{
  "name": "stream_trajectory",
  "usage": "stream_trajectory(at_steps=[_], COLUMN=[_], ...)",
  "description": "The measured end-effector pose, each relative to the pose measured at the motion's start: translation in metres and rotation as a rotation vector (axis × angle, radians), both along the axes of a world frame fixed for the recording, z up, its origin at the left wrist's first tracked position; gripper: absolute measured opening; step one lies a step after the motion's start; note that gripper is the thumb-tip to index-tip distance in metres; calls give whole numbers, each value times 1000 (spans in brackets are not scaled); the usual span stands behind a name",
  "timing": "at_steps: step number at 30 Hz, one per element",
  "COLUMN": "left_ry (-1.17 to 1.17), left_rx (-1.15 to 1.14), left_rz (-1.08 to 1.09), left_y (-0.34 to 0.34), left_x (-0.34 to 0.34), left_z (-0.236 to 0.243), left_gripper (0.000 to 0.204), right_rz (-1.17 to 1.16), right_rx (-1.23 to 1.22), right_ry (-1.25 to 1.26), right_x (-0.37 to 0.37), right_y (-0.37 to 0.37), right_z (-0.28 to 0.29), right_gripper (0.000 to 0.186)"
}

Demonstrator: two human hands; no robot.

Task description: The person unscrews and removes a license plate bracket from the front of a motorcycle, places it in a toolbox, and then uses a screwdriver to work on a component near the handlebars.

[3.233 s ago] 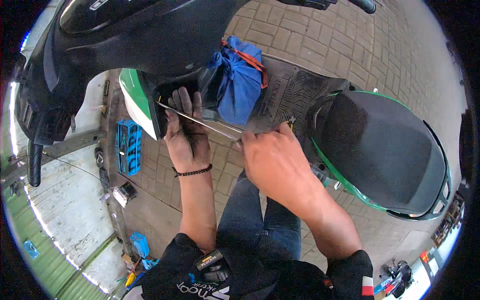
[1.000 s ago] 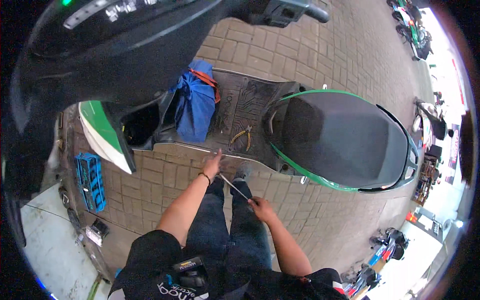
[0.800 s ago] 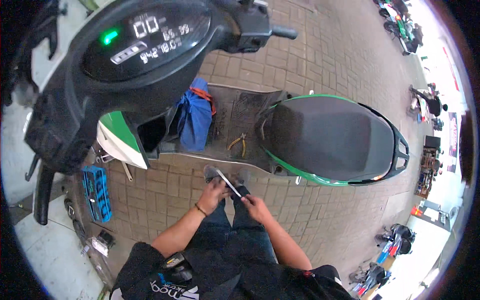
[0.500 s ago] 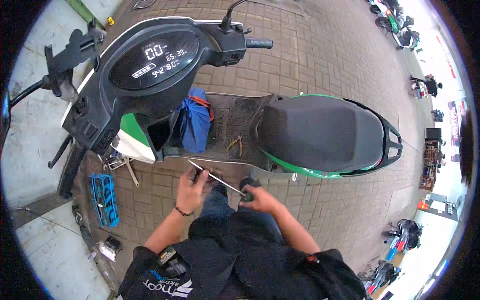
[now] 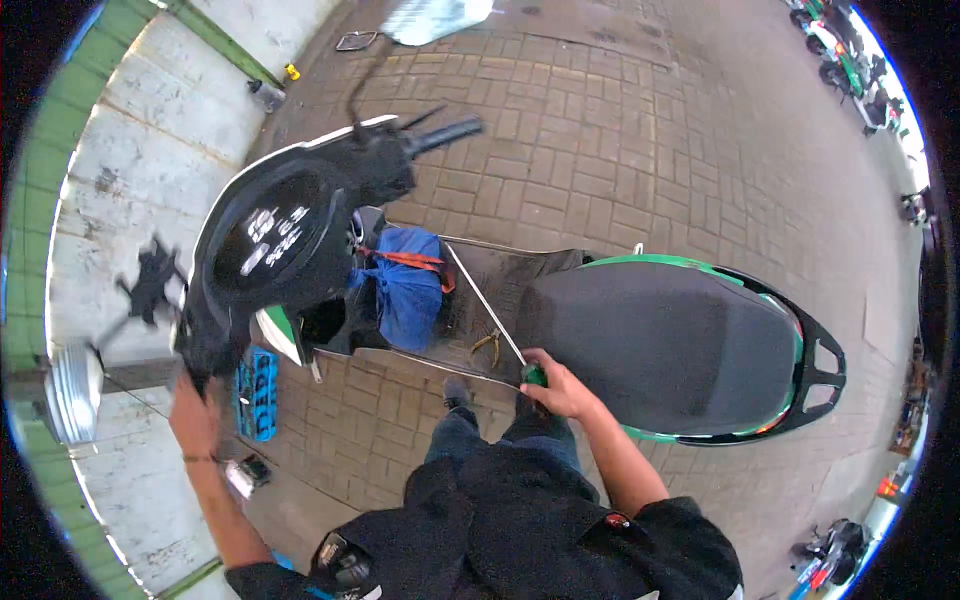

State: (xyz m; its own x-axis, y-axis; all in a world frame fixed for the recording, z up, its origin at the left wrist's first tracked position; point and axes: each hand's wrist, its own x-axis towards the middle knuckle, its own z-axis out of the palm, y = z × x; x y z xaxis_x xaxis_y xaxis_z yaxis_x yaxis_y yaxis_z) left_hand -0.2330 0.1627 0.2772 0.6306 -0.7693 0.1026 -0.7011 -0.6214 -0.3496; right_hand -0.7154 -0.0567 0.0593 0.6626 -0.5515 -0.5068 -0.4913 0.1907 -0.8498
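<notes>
My right hand [image 5: 560, 388] is closed around the green handle of a long screwdriver [image 5: 487, 305], beside the near edge of the scooter's footboard. Its slim metal shaft slants up and left over the footboard [image 5: 485, 268]. At the left, my left hand [image 5: 195, 415] is closed on the scooter's left handlebar grip, though motion smears the fingers. The dark dashboard [image 5: 270, 232] with its lit display is blurred too. A blue cloth bundle [image 5: 410, 315] tied with an orange strap lies on the footboard. Yellow-handled pliers [image 5: 487, 345] rest there, near the black seat [image 5: 660, 345].
A blue tool tray [image 5: 262, 395] stands on the brick paving by the wall, with a small dark-and-white item [image 5: 247, 475] nearer me. A pale metal wall [image 5: 160, 90] runs along the left. Mirrors stick out from the handlebars. Other scooters [image 5: 835, 560] are parked at the right.
My left hand has left the screwdriver's shaft end and moved left to the handlebar grip. The handlebars have turned. My right hand has carried the screwdriver up and right, its shaft now over the footboard.
</notes>
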Motion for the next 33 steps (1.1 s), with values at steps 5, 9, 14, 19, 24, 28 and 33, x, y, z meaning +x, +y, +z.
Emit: stream_trajectory(at_steps=[5, 9, 14, 19, 24, 28, 33], left_ry=[211, 584, 370, 474, 638, 446, 460], left_rx=[38, -274, -240, -479, -678, -556, -574], left_rz=[280, 625, 515, 592, 816, 544, 557], left_y=[23, -15, 3, -41, -59, -66, -26], left_x=[-96, -177, -217, -256, -258, -252, -243], left_z=[-33, -65, -122, -135, -133, -135, -143], left_gripper=[62, 53, 45, 43, 35, 31, 30], right_rz=[171, 236, 248, 264, 292, 256, 222], right_rx=[-112, -234, -285, -363, -308, -374, -425], right_ry=[-141, -372, -436, -471, -382, -370, -409], right_x=[17, 53, 99, 136, 162, 170, 176], right_y=[-95, -155, -193, -198, -198, -197, -196], right_z=[5, -7, -12, -37, -48, -50, -63], right_gripper=[62, 61, 53, 51, 51, 49, 52])
